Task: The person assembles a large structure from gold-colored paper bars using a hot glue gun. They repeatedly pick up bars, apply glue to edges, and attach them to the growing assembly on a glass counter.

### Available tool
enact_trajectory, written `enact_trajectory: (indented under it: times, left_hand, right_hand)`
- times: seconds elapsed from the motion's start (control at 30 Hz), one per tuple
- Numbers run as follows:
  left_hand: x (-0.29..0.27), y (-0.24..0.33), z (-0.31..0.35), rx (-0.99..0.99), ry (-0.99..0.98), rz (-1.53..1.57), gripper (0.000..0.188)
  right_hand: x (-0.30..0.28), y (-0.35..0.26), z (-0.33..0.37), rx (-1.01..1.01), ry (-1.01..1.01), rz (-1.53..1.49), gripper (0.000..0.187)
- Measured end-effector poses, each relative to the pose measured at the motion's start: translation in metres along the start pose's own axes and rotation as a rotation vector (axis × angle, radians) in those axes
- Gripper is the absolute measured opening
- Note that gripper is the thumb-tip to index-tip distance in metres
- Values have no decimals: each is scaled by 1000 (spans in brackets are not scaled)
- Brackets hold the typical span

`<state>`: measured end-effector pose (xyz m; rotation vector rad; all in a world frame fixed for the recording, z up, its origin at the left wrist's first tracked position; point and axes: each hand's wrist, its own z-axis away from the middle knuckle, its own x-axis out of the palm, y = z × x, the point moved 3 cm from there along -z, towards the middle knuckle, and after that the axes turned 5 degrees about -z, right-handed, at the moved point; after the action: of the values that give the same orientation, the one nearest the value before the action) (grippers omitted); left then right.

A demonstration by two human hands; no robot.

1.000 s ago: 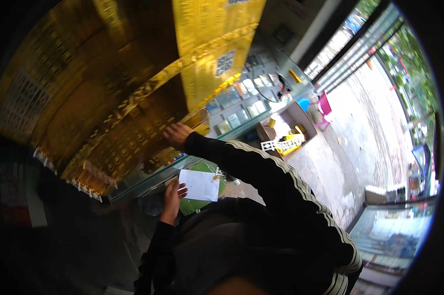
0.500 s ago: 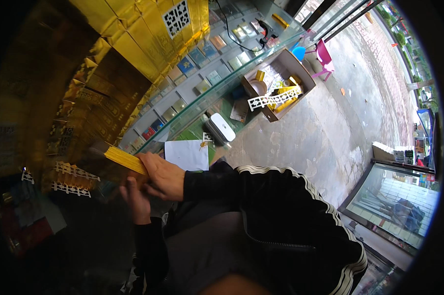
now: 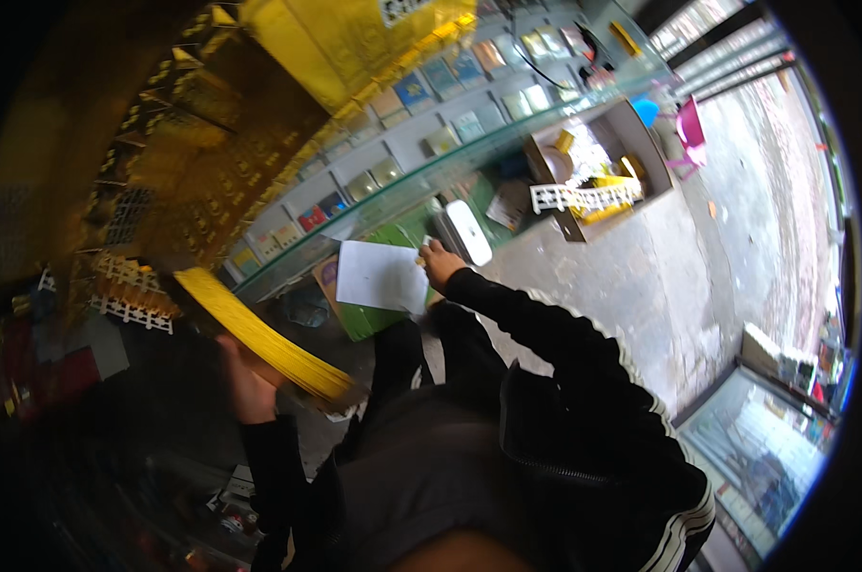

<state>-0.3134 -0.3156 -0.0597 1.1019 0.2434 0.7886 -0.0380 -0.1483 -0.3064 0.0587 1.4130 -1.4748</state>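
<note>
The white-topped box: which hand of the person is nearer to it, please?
The right. The right hand is close by the white-topped box, at its lower left; the left hand is much farther left and lower, holding the yellow stack.

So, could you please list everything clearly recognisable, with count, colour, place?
Yellow stack: 1, yellow, in left hand
Paper sheet: 1, white, on green board
Green board: 1, green, under paper sheet
Flat case: 1, white and grey, beside right hand
Cardboard box: 1, brown, upper right
Lattice strip: 1, white, over cardboard box
Yellow pieces: several, yellow, in cardboard box
Glass counter: 1, greenish, across middle
Small packs: many, mixed, in glass counter
Gold panels: several, gold, upper left
Chair: 1, pink, upper right
Glass cabinet: 1, clear, lower right
Left hand: 1, black-sleeved, lower left
Right hand: 1, black-sleeved, near centre
</note>
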Motion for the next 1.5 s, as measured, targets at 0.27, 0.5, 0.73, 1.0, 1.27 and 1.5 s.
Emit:
enact_trajectory:
  times: [0.27, 0.5, 0.73, 1.0, 1.27, 1.5]
  left_hand:
    - [-17, -30, 19, -11, -72, 68, 47]
    - [20, -38, 0, -243, -197, 109, 63]
    - [106, -30, -17, -357, -724, -53, 48]
    - [96, -1, -22, -100, -696, 55, 51]
    - [62, 15, -30, 48, -695, 216, 46]
    - [45, 3, -15, -21, -578, 149, 66]
  right_hand:
    - [38, 39, -56, 238, 30, -217, 23]
    - [-67, -69, -8, 157, -276, -1471, 13]
    - [-142, -177, 37, -101, -138, -1188, 13]
    - [-192, -159, 52, -230, 66, -683, 18]
    - [-224, -134, 44, 55, -7, -1524, 13]
    - [-252, -181, 50, -392, -397, -2032, 27]
